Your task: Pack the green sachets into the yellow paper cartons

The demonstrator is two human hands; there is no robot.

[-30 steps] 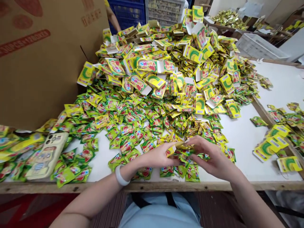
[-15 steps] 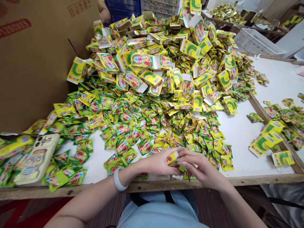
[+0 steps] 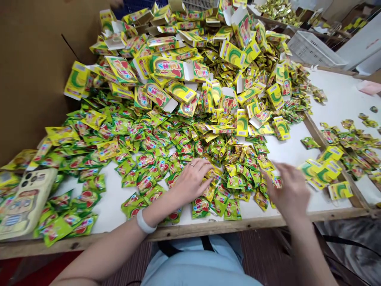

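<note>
My left hand [image 3: 192,180], with a ring and a pale wristband, bends over the small packets near the table's front edge. Its thumb and fingers close around a yellow packet [image 3: 212,173], partly hidden by the fingers. Off to the right, my right hand [image 3: 287,190] is blurred by motion, thumb and fingers apart, with nothing visible in it. It hovers between the green watermelon-print packets [image 3: 236,182] and a small group of yellow boxes [image 3: 324,172].
Behind the packets rises a heap of yellow boxes [image 3: 168,67], some with flaps open. A large carton [image 3: 32,75] stands at left, above a phone [image 3: 28,202]. A wooden divider [image 3: 318,137] crosses the right side; a white crate [image 3: 314,49] sits farther back.
Both hands were together around a small yellow box; now they are apart. My left hand has moved forward onto the packets, my right hand to the right. The box is no longer between them.
</note>
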